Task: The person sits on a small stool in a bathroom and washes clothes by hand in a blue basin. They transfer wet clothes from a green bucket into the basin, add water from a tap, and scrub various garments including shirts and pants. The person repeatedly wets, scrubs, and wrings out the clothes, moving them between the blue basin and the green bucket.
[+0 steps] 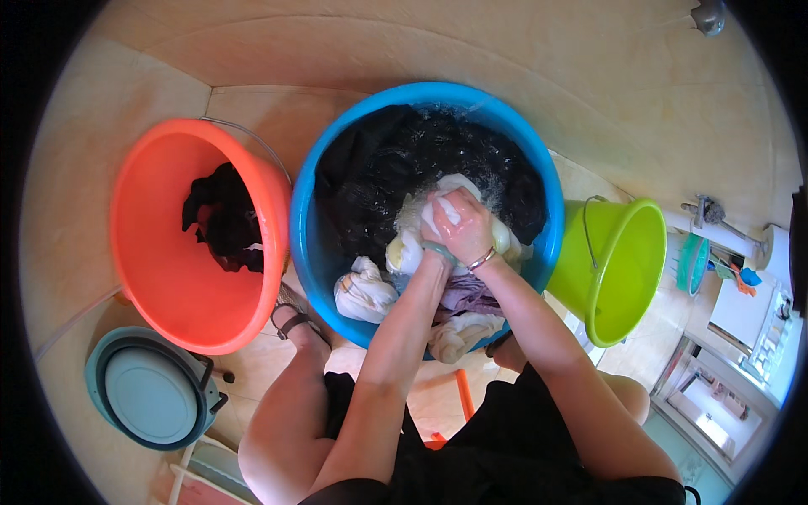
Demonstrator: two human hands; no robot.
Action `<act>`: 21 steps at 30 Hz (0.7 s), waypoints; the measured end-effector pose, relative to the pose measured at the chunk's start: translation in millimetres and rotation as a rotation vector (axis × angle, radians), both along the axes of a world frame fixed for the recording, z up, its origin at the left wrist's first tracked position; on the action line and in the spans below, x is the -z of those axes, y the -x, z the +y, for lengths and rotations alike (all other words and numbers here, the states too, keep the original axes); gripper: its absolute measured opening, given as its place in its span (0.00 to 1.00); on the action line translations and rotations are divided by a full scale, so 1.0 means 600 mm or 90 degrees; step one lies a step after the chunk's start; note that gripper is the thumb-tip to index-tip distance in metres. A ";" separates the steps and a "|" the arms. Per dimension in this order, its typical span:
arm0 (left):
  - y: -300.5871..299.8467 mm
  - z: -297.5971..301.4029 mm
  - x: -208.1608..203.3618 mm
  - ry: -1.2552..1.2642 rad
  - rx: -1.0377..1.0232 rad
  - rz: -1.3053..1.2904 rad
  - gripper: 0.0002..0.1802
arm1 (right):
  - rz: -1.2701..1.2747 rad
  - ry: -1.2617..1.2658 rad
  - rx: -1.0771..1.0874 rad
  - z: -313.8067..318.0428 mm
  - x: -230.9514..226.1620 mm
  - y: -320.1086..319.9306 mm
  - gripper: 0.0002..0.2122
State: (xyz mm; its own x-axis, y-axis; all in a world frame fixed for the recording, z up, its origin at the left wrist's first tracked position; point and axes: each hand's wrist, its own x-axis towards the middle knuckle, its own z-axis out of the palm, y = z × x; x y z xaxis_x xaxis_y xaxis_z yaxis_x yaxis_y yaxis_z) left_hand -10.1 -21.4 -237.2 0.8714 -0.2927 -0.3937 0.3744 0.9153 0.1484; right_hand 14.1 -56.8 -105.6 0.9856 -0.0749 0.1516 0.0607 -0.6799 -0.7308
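Observation:
Both hands are close together over the middle of a large blue tub [553,189], with white wet cloth [459,183] bunched in and around them. My right hand [468,225], a metal bracelet at its wrist, is closed on the cloth. Just beyond a pale green bangle, my left hand [437,239] is pressed against the same cloth, partly hidden by the right. Dark cloth [358,160] lies in the water around the far and left sides. On the near rim rest a twisted white cloth [365,291], a purple cloth [468,295] and a beige cloth [463,336].
An orange bucket [160,252] holding black clothes [223,217] stands left. To the right is a tilted-looking lime green bucket [633,261]. A grey-blue folding basin [151,396] sits lower left. A wall tap [709,17] is upper right; an orange stool [465,394] shows between my legs.

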 end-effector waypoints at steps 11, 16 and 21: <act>-0.016 0.016 -0.199 -0.595 0.135 0.150 0.25 | -0.093 0.211 0.151 -0.186 0.081 -0.039 0.08; -0.038 0.058 -0.241 -0.731 -0.089 -0.017 0.30 | -0.127 0.038 0.254 -0.163 -0.023 -0.038 0.12; -0.060 0.055 -0.180 -0.993 0.021 -0.256 0.30 | -0.080 0.273 0.003 -0.113 0.018 -0.041 0.16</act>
